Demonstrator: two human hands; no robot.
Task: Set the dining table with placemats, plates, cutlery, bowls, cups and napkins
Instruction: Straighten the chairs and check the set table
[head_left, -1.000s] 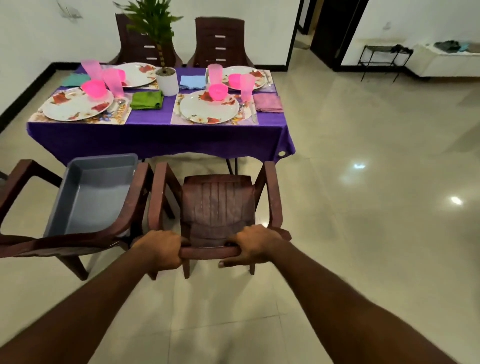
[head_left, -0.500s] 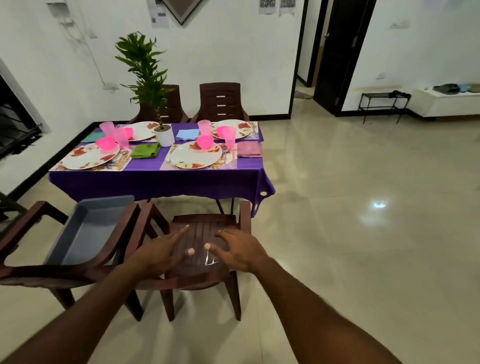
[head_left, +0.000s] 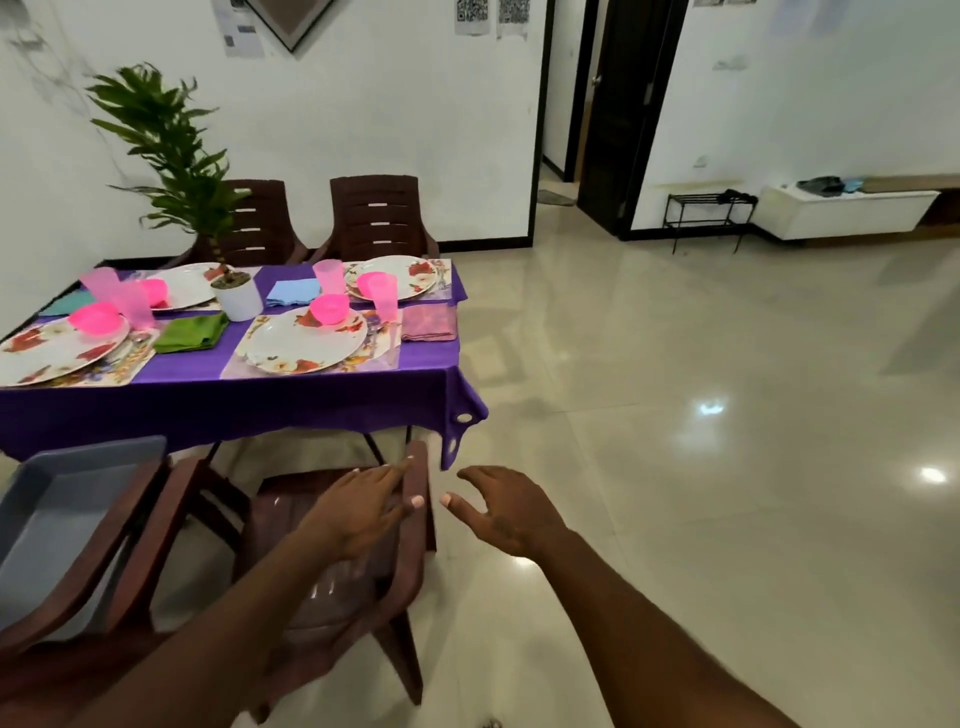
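Bright, even indoor light with glare on the glossy floor.

Overhead lamps show as small white hot spots mirrored in the tiles at the right, alongside pale reflections of the walls. Shadows are soft; the darkest lies under the table. Wide-angle distortion bends the wall edges and doorway near the frame border. The forearms and both hands look slightly smeared, and the far detail is soft.
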